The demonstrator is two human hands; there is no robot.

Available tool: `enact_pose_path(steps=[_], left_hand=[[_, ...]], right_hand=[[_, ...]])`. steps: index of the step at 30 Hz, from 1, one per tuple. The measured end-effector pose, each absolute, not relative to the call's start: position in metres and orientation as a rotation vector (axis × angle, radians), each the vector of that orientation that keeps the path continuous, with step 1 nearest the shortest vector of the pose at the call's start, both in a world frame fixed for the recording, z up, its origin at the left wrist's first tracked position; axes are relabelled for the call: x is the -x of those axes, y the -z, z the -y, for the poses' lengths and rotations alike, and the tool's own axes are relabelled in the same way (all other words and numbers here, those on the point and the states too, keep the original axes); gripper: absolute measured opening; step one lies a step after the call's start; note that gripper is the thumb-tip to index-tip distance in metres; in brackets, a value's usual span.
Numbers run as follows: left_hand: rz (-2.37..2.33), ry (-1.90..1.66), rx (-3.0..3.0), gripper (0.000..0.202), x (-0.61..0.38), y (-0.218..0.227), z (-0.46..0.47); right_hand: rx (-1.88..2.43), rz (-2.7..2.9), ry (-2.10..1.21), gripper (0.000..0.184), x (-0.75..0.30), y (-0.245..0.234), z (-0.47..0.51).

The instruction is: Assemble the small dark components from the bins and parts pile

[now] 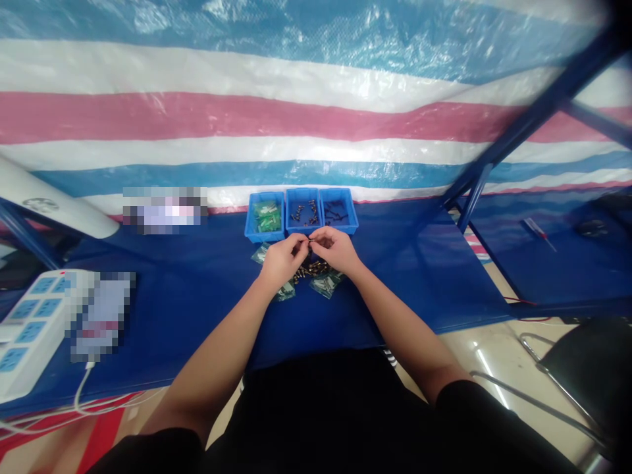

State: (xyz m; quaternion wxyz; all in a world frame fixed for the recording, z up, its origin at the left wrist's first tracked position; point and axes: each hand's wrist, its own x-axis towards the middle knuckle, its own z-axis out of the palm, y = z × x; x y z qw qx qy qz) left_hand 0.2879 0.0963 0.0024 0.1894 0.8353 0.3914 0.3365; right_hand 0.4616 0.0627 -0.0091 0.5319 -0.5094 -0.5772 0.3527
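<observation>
My left hand (283, 262) and my right hand (336, 249) meet fingertip to fingertip just in front of the blue bins. Both are pinched around something small and dark, too tiny to name. Beneath them lies a pile of brass-coloured and dark metal fittings (316, 268) on the blue table. Clear plastic bags with small parts flank the pile, one bag (326, 284) by my right wrist and another bag (286, 291) by my left. The middle bin (288, 195) has several brass pieces, the right bin (353, 212) thin dark pieces, and the left bin (248, 227) green-tinted packets.
A white power strip (29, 336) and a blurred-out device with a white cable (81, 388) lie at the left. Blue metal frame bars (513, 125) rise at the right. A screwdriver (540, 234) rests on the neighbouring table; a black chair (592, 368) stands at lower right.
</observation>
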Motion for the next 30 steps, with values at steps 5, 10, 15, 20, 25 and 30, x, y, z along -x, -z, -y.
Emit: enact_pose_path(steps=[5, 10, 15, 20, 25, 30], left_hand=[[-1.081, -0.938, -2.353, 0.02, -0.2884, -0.0014, -0.0967], [-1.098, -0.928, -2.331, 0.019, -0.288, -0.0031, -0.0962], [-1.119, -0.95, -2.316, 0.02, -0.2876, -0.0041, -0.096], [-1.099, -0.968, -2.312, 0.027, -0.2876, -0.003, -0.0966], [-1.087, -0.991, -2.356, 0.025, -0.2874, -0.002, -0.0983], [-1.101, -0.983, -2.37, 0.028, -0.2868, -0.0017, -0.0997]], right_hand=[[1.253, 1.421, -0.794, 0.016, -0.4602, 0.003, -0.0594], [1.244, 1.43, -0.795, 0.019, -0.4599, 0.0002, -0.0584], [1.249, 1.427, -0.771, 0.022, -0.4604, 0.0032, -0.0596], [1.273, 1.414, -0.743, 0.023, -0.4615, 0.0064, -0.0612], [1.268, 1.407, -0.737, 0.023, -0.4626, 0.0067, -0.0615], [1.271, 1.407, -0.773, 0.026, -0.4624, 0.0071, -0.0619]])
